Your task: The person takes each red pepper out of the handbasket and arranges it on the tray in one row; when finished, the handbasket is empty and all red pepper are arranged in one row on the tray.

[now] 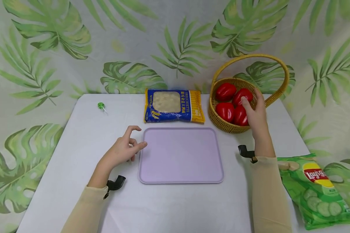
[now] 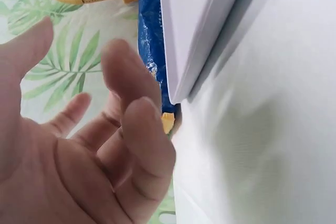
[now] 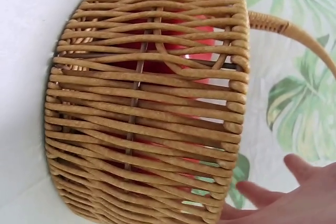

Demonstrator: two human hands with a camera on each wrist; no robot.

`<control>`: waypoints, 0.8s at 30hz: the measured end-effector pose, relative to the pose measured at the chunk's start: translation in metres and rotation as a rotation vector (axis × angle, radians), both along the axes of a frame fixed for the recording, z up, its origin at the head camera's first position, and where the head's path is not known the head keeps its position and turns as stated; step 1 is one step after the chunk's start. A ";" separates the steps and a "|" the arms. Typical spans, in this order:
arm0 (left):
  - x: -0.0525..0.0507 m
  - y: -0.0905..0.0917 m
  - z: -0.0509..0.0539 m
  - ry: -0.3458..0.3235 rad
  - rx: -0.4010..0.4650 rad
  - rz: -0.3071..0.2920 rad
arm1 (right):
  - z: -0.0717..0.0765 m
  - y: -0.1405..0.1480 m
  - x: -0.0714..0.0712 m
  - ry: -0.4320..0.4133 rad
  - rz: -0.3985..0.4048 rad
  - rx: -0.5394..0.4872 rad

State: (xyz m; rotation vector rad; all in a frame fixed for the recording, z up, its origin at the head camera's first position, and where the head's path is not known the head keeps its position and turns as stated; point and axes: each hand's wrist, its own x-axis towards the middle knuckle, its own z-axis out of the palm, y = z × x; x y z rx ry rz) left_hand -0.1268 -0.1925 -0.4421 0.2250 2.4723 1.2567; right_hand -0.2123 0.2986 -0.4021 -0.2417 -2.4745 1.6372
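Gripping one of the four red tomatoes [image 1: 225,112] appears to be the step in hand. All four lie together inside the wicker basket [image 1: 226,127], which stands on the table [image 1: 169,210] just beyond the far right corner of the lilac tray [image 1: 180,155]. The right hand [image 1: 258,116] is over the right side of the basket, thumb and fingers spread, with the thumb tip over the upper right tomato; whether it touches cannot be told, and some fingers are hidden behind the rim in the right wrist view. For a sound grip, seat the thumb and fingertips on opposite sides of a single tomato, around its widest part, before closing; the glossy skin may slip under a shallow pinch. Avoid dragging neighbouring tomatoes, and lift clear of the rim and the arched handle [image 1: 250,56], since a knock could tip the basket. The left hand [image 1: 123,150] holds nothing; its thumb and index finger stand apart at the left edge of the tray. Farther out, a blue and yellow pasta bag [image 1: 173,106] lies beyond the tray, just left of the basket; a green lollipop [image 1: 101,105] lies at the far left; a green chip bag [image 1: 319,191] rests at the right edge, beside the right sleeve [image 1: 269,194].
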 end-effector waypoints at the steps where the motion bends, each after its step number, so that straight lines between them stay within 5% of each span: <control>1: 0.002 -0.001 -0.001 -0.015 -0.002 -0.001 | 0.000 0.000 -0.002 -0.027 -0.003 -0.012; 12: 0.012 -0.005 -0.012 -0.127 -0.021 -0.012 | 0.002 0.006 -0.016 -0.264 0.054 -0.058; 24: 0.015 -0.004 -0.024 -0.214 -0.020 -0.065 | -0.004 0.006 -0.020 -0.312 0.133 0.071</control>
